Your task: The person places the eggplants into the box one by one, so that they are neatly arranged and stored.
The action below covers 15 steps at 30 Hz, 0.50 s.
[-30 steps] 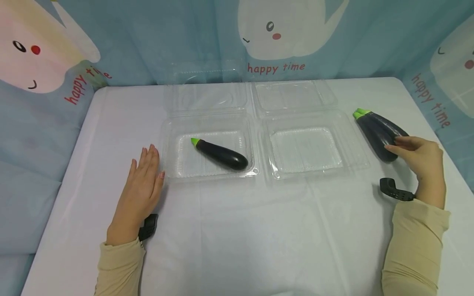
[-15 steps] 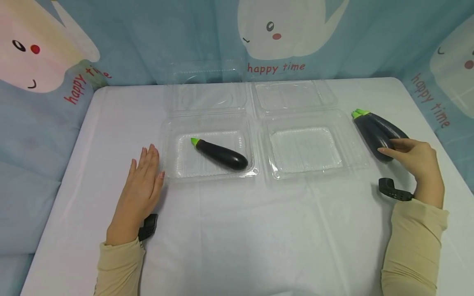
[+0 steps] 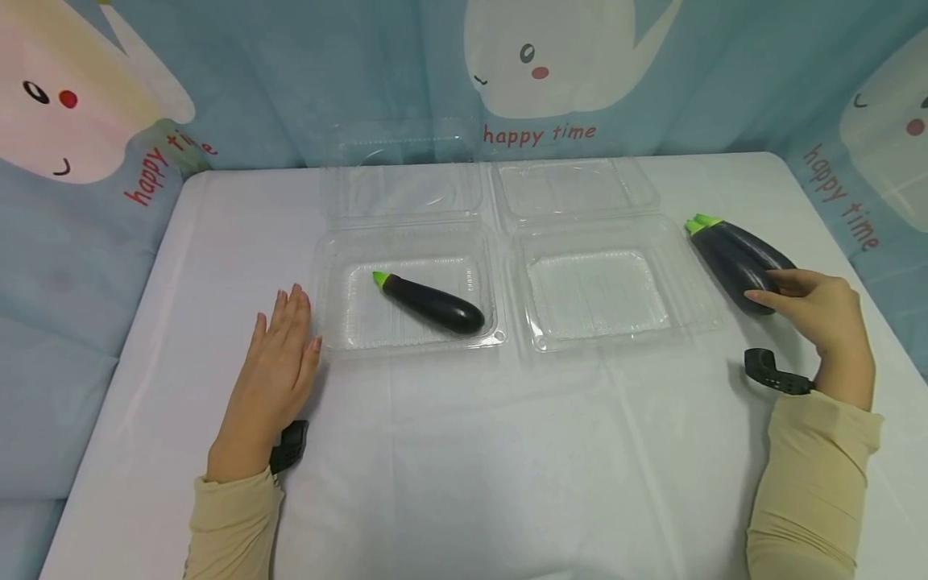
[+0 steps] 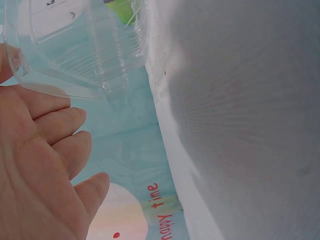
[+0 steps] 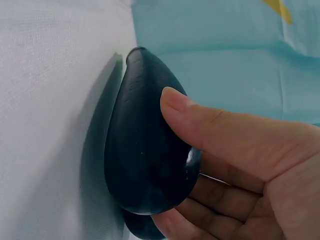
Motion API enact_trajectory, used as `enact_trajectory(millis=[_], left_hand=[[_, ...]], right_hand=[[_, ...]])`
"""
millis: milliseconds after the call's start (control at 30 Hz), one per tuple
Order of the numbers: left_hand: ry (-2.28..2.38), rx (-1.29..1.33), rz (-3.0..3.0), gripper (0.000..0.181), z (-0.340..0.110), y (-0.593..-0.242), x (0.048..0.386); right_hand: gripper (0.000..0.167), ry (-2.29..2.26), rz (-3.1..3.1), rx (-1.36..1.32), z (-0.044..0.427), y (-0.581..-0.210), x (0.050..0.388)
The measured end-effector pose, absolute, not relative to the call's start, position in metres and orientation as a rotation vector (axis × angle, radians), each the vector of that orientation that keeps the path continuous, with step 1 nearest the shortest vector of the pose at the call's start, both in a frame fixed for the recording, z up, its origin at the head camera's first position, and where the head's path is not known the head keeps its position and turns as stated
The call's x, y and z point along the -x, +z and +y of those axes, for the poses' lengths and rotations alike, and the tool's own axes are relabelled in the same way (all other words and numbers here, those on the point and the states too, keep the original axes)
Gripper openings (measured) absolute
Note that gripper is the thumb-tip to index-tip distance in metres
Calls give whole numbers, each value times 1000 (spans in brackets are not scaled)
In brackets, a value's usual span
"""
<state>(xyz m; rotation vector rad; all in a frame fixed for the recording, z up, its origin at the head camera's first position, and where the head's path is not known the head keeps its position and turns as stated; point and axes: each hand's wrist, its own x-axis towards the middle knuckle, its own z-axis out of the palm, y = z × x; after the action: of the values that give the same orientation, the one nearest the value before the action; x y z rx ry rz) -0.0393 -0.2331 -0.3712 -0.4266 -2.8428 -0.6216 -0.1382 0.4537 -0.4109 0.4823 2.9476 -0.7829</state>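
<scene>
Loaded container [image 3: 368,324]: clear plastic, ribbed base, set on the white-covered bench [image 3: 449,459]. Within the loaded container: inner eggplant [image 3: 431,304], dark, lying aslant, green stalk end toward the far left.

Gripped eggplant [image 3: 728,264]: dark, green stalk end; well to the right of the loaded container. Right hand [image 3: 826,314] at its blunt end, grip clamped on it between thumb and fingers.

Companion eggplant [image 3: 761,248]: likewise well right of the loaded container, alongside the gripped one.

Left hand [image 3: 268,383]: just left of the loaded container; grip unclenched, fingers extended close together, thumb apart. Contact with the rim cannot be told.

Second container [image 3: 598,294]: clear; just right of the loaded container.

Lid [image 3: 406,189]: clear; directly behind the loaded container. Further lid [image 3: 580,189]: clear; behind and right of it.

Curtain [image 3: 304,80]: blue, lettered "happy time"; behind the loaded container.
</scene>
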Motion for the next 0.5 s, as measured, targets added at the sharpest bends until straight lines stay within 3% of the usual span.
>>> enact_trajectory(millis=[500], left_hand=[[-619,416,-2857,56,-233,-370,39]], right_hand=[[74,-802,3006,-573,393,-356,121]])
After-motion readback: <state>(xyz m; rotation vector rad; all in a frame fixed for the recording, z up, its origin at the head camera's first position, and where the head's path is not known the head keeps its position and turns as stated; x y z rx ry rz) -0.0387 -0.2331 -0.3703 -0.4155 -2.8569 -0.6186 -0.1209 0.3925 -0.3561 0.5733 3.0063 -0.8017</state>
